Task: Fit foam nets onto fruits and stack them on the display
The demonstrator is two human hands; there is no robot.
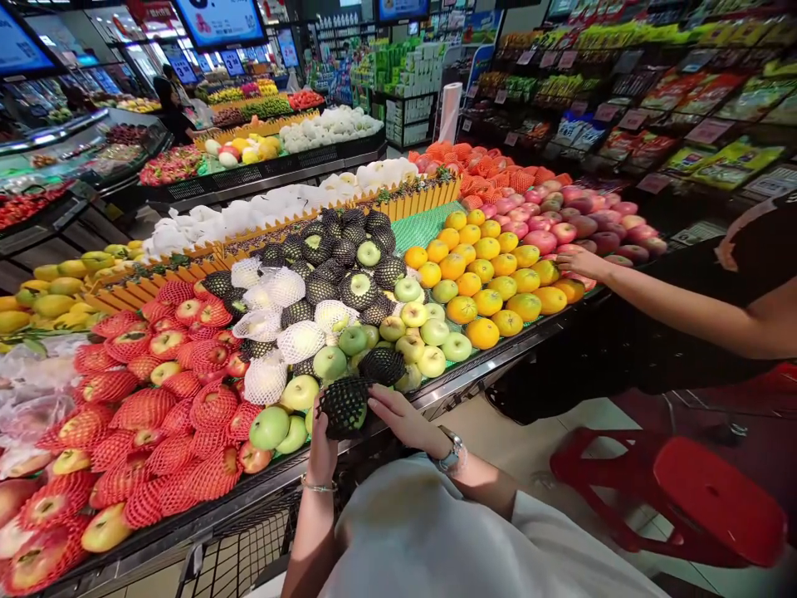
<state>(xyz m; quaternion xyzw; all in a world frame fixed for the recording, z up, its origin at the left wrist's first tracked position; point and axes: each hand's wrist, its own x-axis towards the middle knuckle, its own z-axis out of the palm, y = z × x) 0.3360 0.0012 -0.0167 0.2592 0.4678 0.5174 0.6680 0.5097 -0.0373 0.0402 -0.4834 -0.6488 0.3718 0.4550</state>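
In front of my body, at the display's edge, I hold a green apple in a black foam net (344, 409). My left hand (322, 444) grips it from the left, most of its fingers hidden behind the fruit. On the other side, the fingers of my right hand (398, 418) press together against the net's right edge. Just beyond lies another black foam net (382, 366) with fruit in it. Bare green apples (330, 363) sit close by, and white-netted fruit (300, 341) lies a little to the left.
Red-netted apples (174, 407) fill the display's left side; oranges (482, 334) lie to the right. Another person's hand (582, 262) reaches to the fruit there. A red stool (716, 498) stands on the floor at lower right. A wire basket (240, 556) is below the ledge.
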